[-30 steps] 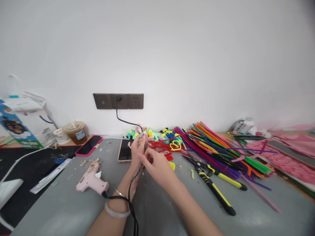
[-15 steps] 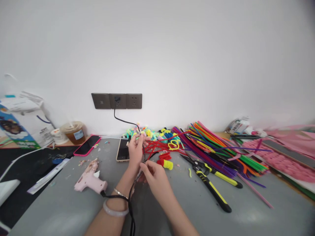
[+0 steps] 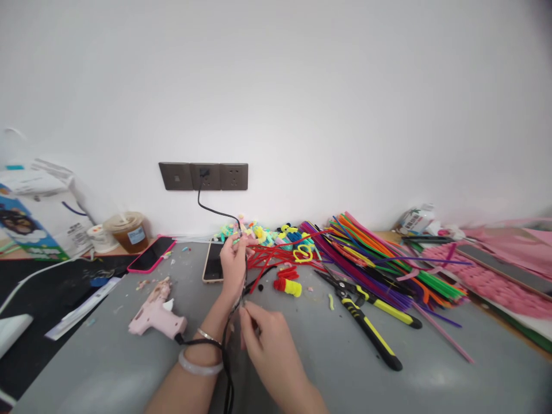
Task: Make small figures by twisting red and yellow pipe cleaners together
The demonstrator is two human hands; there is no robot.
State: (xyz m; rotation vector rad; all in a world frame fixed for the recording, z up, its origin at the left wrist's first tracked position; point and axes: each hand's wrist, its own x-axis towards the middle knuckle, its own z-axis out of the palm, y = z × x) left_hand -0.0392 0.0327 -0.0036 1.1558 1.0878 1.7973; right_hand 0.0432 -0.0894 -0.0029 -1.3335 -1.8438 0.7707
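Observation:
My left hand (image 3: 234, 261), with a silver bangle and a pale bracelet on its wrist, is raised with bent, pinched fingers. What they hold is too small to make out. The black cord (image 3: 219, 211) from the wall socket runs past these fingers and down over my forearm. Lower and nearer, my right hand (image 3: 271, 345) pinches thumb and forefinger together beside the cord; whatever sits between them is hidden. A pink glue gun (image 3: 159, 313) lies left of my left forearm. The red and yellow fuzzy piece (image 3: 288, 287) rests beyond my right hand.
Yellow-black pliers (image 3: 366, 322) and a bundle of coloured pipe cleaners (image 3: 388, 259) lie on the right. Behind my left hand is a phone (image 3: 212, 264); a pink-cased phone (image 3: 152, 255) and a drink cup (image 3: 131, 233) stand farther left. Wall sockets (image 3: 203, 176) are behind.
My right hand has moved down and toward me, away from my left hand, its fingers still pinched. The left hand has shifted slightly left.

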